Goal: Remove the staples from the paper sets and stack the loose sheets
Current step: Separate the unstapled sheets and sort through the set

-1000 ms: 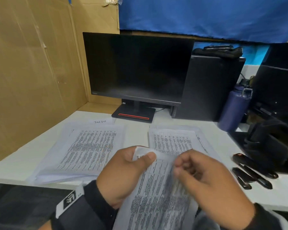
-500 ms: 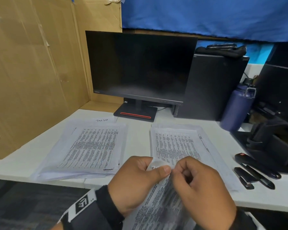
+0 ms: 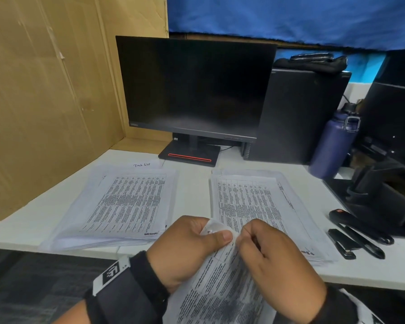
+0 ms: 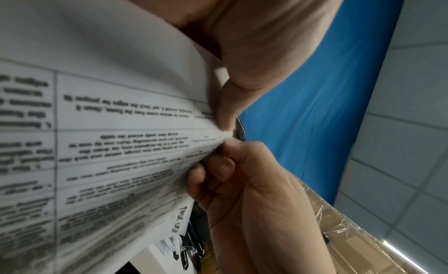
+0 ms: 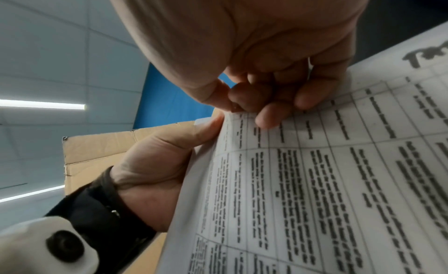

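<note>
A stapled paper set (image 3: 220, 288) with printed tables is held up in front of the desk edge. My left hand (image 3: 220, 237) grips its top corner, thumb on the front. My right hand (image 3: 240, 239) pinches the same corner with curled fingers, right beside the left thumb. In the left wrist view the left thumb (image 4: 225, 113) and the right hand's curled fingers (image 4: 215, 163) meet at the edge of the paper set (image 4: 109, 124). The right wrist view shows the right fingertips (image 5: 266, 115) on the sheet (image 5: 315, 182). The staple itself is too small to make out.
Two paper stacks lie on the white desk (image 3: 192, 197): a left stack (image 3: 126, 204) and a right stack (image 3: 255, 202). A black stapler (image 3: 360, 228) and a small black tool (image 3: 341, 245) lie at the right. Behind stand a monitor (image 3: 197, 87), a computer case (image 3: 297, 118) and a blue bottle (image 3: 332, 146).
My hands have drawn together at the paper set's top corner, and the right fingertips now sit against the left thumb. The folded-up corner flap has grown smaller.
</note>
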Motion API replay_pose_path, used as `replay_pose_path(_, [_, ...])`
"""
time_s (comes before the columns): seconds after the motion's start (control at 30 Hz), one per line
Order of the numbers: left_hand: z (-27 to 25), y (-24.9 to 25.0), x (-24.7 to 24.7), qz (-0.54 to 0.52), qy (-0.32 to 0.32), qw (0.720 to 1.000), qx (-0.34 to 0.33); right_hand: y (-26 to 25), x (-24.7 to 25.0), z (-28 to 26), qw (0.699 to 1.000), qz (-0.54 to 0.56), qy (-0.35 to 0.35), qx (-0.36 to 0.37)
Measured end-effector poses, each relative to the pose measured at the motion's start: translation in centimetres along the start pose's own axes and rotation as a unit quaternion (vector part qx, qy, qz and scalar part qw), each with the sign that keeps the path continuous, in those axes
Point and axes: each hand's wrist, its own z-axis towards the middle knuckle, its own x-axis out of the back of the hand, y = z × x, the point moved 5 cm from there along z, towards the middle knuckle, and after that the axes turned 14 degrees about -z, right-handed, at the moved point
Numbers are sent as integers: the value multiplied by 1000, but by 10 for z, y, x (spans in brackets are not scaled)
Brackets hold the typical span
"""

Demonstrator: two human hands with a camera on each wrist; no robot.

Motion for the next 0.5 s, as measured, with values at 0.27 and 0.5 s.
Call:
replay_pose_path(0.27, [2, -1, 7, 17, 43, 999, 5, -16, 9, -8, 941, -217, 134, 223])
replay_pose_path(0.5, [-1, 0, 2, 8, 47, 999, 6, -14, 2, -10, 913, -294, 197, 202])
